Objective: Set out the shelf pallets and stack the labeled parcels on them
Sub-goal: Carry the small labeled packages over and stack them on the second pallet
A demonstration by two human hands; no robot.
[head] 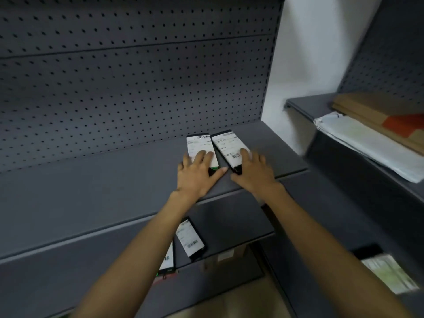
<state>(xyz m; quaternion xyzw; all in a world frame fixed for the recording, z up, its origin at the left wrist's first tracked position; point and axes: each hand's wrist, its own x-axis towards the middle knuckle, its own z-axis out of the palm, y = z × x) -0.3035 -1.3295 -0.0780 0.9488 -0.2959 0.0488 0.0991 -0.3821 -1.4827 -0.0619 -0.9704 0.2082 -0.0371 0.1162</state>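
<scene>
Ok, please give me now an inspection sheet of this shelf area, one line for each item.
Surface: dark grey upper shelf, with a lower shelf beneath it.
Job's things: left parcel and right parcel lie side by side on the upper shelf; lower parcel and half-hidden parcel lie on the lower shelf.
Clutter: white bag and brown cardboard on the side shelf at right; blurred package below.
Grips: left hand rests flat on the left parcel; right hand rests on the right parcel.
Cables: nothing seen.
Surroundings: perforated back panel, white wall.
</scene>
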